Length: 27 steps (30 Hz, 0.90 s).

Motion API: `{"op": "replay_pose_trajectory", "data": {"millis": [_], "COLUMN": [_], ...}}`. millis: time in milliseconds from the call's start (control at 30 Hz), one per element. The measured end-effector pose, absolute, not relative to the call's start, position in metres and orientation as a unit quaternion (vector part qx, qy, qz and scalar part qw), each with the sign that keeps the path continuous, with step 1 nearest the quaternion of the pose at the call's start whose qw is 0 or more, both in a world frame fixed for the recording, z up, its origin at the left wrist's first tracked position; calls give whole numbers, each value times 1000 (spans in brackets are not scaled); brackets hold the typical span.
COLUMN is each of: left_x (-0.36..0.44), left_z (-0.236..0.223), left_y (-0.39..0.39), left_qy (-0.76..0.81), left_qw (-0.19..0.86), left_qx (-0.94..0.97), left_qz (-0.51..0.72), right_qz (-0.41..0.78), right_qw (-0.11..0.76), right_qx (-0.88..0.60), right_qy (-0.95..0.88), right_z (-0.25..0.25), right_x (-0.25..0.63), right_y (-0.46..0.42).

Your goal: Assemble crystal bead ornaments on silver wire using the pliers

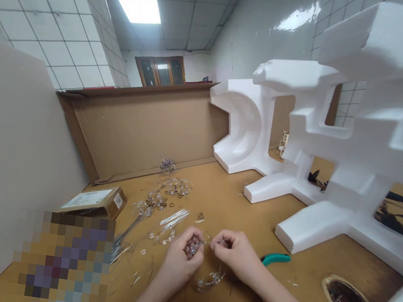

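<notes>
My left hand (183, 257) is closed around a small cluster of clear beads on wire (193, 248). Close beside it, my right hand (234, 251) pinches what looks like a thin wire extending from that cluster; its exact end is too small to make out. Just below the hands lies a curved wire piece with clear beads (210, 280). Green-handled pliers (277, 258) rest beside my right wrist, their jaws hidden behind it. Left of the hands are loose clear beads (165, 237) and a bundle of short straight wires (175, 219).
Beaded wire pieces and dark rings (177, 186) are scattered farther back, with a tangled clump (167, 165) behind. A small cardboard box (116, 202) stands left. White moulded foam (329, 224) borders the right side, near a round hole's rim (326, 283). The lower left is pixelated.
</notes>
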<state>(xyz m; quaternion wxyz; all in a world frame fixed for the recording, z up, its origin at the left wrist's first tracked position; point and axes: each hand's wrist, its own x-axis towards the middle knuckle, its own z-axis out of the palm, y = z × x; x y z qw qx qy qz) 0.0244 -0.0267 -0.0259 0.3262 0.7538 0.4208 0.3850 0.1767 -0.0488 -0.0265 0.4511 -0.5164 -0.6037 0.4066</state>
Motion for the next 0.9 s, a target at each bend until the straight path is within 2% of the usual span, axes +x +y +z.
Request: {"op": "replay_pose_trajectory", "data": {"millis": [167, 333, 467, 667, 900], "left_x": [20, 15, 13, 12, 12], "left_z": [-29, -29, -29, -25, -22], "left_y": [-24, -25, -26, -27, -29], "left_qy": [427, 443, 448, 451, 445], "left_qw": [346, 245, 214, 215, 209], "left_qx": [760, 804, 820, 826, 826], "left_qz": [346, 313, 285, 263, 275], "right_qz": [414, 397, 376, 295, 172], "right_qw": [427, 432, 431, 416, 356], "right_qx": [-515, -498, -477, -477, -487], "right_qy": [-618, -638, -667, -716, -779], "right_z": [-33, -27, -20, -12, -6], "right_x": [177, 184, 189, 189, 185], "right_y": [-46, -48, -53, -61, -66]}}
